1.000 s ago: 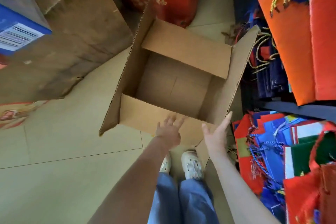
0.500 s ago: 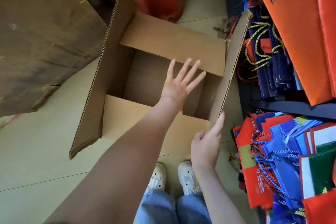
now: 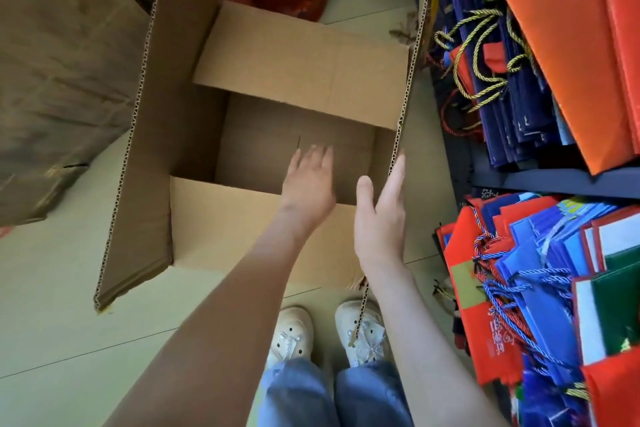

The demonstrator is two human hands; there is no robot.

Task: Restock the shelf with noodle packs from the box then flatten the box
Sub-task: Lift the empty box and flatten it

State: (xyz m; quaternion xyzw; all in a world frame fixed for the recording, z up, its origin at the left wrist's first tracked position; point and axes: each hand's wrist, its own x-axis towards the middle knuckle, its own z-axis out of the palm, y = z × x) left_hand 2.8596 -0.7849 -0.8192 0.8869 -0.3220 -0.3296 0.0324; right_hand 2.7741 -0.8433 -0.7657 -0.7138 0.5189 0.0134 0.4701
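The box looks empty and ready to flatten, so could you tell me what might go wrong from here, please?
1. The right hand rests along the raw corrugated edge of the right flap; sliding along it could cut skin.
2. The left hand reaches down inside the box; collapsing it now could pinch fingers.
3. The gift bags sit close by, so a swinging flap may snag their cords.

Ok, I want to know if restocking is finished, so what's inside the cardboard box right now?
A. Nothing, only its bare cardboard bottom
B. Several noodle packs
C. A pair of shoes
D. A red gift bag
A: the cardboard box shows only its bare bottom, with the left hand reaching in, open and holding nothing.
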